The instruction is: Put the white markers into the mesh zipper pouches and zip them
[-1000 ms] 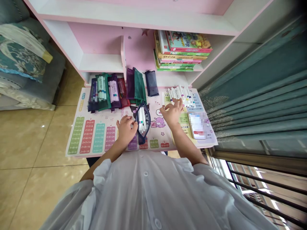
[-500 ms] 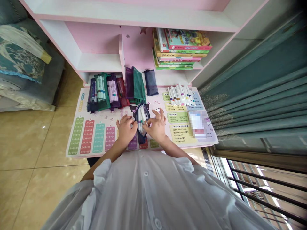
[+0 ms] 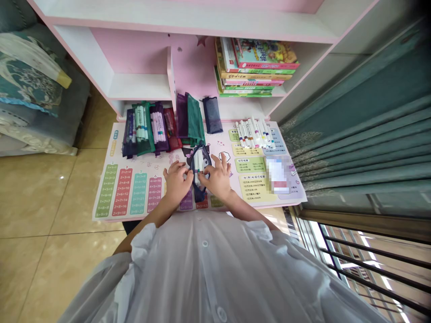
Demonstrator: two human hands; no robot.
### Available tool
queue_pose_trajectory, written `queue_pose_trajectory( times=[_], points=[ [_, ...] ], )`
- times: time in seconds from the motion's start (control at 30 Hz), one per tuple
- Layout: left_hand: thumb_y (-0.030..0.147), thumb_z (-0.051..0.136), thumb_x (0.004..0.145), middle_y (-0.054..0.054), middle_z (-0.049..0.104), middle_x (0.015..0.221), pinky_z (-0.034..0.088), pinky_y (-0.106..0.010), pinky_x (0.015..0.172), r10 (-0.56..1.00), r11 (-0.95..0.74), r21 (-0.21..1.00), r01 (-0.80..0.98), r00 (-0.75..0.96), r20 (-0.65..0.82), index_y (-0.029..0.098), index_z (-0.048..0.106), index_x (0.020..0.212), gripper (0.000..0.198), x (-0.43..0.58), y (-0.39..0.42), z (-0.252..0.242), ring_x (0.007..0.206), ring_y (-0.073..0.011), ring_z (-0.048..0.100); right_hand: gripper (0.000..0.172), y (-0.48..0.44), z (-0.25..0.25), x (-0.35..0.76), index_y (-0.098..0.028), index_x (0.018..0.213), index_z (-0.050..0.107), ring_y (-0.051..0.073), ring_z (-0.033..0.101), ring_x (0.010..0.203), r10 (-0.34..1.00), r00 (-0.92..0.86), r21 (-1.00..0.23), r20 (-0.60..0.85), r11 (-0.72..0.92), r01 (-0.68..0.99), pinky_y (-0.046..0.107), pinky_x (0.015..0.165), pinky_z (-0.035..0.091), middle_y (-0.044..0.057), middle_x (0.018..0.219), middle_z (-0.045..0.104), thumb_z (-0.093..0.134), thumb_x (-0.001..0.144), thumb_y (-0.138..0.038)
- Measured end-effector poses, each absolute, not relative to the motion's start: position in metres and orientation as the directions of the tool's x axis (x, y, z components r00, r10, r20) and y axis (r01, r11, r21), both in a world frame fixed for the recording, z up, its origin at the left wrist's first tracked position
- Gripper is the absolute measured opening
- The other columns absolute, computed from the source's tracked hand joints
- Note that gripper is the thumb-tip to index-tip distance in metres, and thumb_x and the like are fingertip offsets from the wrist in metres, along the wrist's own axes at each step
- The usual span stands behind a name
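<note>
An unzipped dark blue mesh pouch (image 3: pixel 201 196) lies upright in front of me on the table mat. Several white markers (image 3: pixel 198 159) stick up lengthwise inside its opening. My left hand (image 3: pixel 178 180) pinches the pouch's left edge between thumb and forefinger. On the other side, my right hand (image 3: pixel 218 178) has thumb and forefinger closed at the lower ends of the markers, within the pouch mouth. Its other fingers are raised and spread. The exact contact under the right fingertips is partly hidden.
Filled mesh pouches (image 3: pixel 143 128) lie at the back left. Flat purple and green pouches (image 3: pixel 194 119) and a blue one (image 3: pixel 213 115) are behind. Loose markers (image 3: pixel 255 133) lie at right, above a blurred phone-like object (image 3: pixel 279 175). Books (image 3: pixel 256 67) fill part of the shelf.
My right hand has shifted slightly left, and its fingertips have moved further over the pouch. The markers inside now sit more evenly side by side. My left hand has stayed in place.
</note>
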State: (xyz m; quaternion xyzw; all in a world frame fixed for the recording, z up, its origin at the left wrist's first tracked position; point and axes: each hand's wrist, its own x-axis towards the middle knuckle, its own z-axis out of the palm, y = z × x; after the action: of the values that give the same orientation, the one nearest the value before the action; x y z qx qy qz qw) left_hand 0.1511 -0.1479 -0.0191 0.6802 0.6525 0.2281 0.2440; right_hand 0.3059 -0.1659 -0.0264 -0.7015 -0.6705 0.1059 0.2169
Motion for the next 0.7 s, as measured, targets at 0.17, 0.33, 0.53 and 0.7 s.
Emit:
queue_pose_trajectory(
  times=[0.17,0.33,0.53,0.7],
  points=[
    [0.027,0.055,0.090,-0.009,0.070,0.128,0.025,-0.064,0.118,0.999,-0.028,0.644,0.764,0.048,-0.013,0.022,0.062,0.071,0.021,0.151,-0.148,-0.018,0.137,-0.0298,0.052,0.025,-0.139,-0.025,0.338,-0.020,0.077,0.072,0.042,0.024,0.153,0.943,0.196,-0.429,0.269,-0.065,0.901,0.064,0.116,0.031,0.014,0.147,0.055,0.063,0.088,-0.040],
    [0.028,0.056,0.090,-0.009,0.069,0.128,0.023,-0.066,0.119,0.998,-0.025,0.644,0.765,0.055,-0.027,0.022,0.062,0.070,0.022,0.150,-0.148,-0.017,0.138,-0.0311,0.051,0.021,-0.092,-0.030,0.397,-0.018,0.094,0.073,0.043,0.018,0.155,0.888,0.362,-0.286,0.283,-0.282,0.916,0.070,0.118,0.024,0.016,0.154,0.046,0.057,0.090,-0.032],
    [0.028,0.055,0.089,-0.008,0.070,0.128,0.023,-0.066,0.119,0.999,-0.022,0.649,0.761,0.045,-0.019,0.023,0.064,0.069,0.023,0.150,-0.148,-0.018,0.136,-0.0317,0.052,0.021,-0.057,-0.050,0.441,-0.013,0.093,0.071,0.047,0.008,0.155,0.874,0.456,-0.189,0.167,-0.425,0.885,0.078,0.116,0.017,0.019,0.160,0.036,0.058,0.087,-0.027],
    [0.028,0.056,0.090,-0.008,0.069,0.128,0.023,-0.066,0.118,0.999,-0.020,0.646,0.763,0.043,-0.020,0.022,0.063,0.069,0.023,0.149,-0.147,-0.019,0.136,-0.0314,0.052,0.031,-0.049,-0.058,0.443,-0.009,0.107,0.071,0.045,0.002,0.156,0.869,0.491,-0.124,0.066,-0.481,0.868,0.076,0.119,0.008,0.020,0.165,0.027,0.059,0.086,-0.028]
  ],
)
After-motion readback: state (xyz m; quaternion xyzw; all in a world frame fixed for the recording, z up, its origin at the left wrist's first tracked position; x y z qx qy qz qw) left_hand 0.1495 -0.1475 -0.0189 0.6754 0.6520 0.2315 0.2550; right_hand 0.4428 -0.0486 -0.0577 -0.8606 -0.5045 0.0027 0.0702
